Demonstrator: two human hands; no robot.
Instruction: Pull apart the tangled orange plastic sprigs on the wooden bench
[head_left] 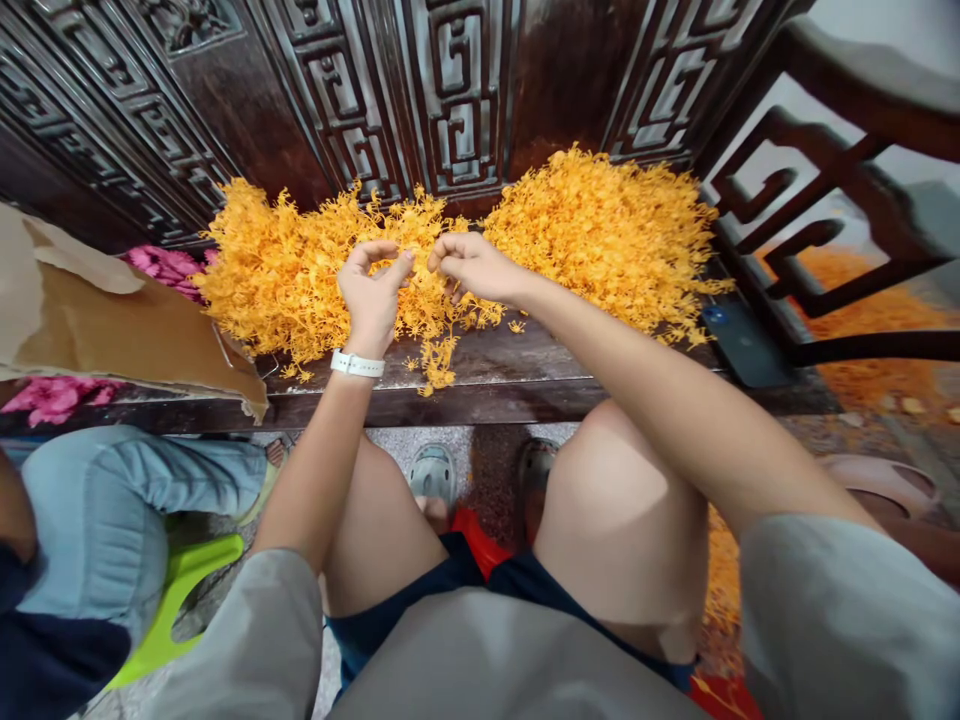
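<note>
Above the heap of orange artificial flower sprigs (292,270), my left hand (373,290) has its thumb and fingers curled together in a pinch, with a pale watch strap on the wrist. Close to its right, my right hand (474,268) pinches with thumb and forefinger, fingertips facing the left ones across a small gap. Whatever lies in either pinch blends into the orange behind it and is too small to make out. A second, taller orange flower pile (607,240) spreads to the right of my right hand. A few loose sprigs (437,365) hang at the bench's front edge.
The dark wooden bench (517,355) has a carved back. A cardboard box (127,320) and pink flowers (60,395) are at left. A phone (746,345) lies at right by the carved armrest (832,190). Beside me sits a person in jeans (97,520) on a green stool (172,600).
</note>
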